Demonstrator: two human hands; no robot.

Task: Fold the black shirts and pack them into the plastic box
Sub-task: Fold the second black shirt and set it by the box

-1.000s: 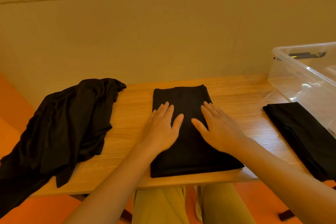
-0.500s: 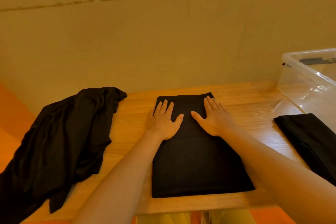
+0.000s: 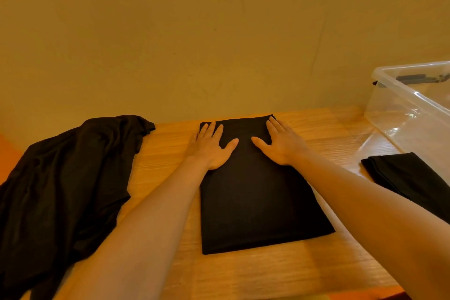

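A person's left hand point(image 3: 211, 147) and right hand point(image 3: 282, 145) press flat, fingers straight, on the far end of a folded black shirt point(image 3: 255, 197) lying mid-counter point(image 3: 255, 275); neither grip holds it. An unfolded shirt point(image 3: 65, 178) lies left; another folded shirt point(image 3: 414, 178) lies beside the plastic box point(image 3: 414, 109), right.
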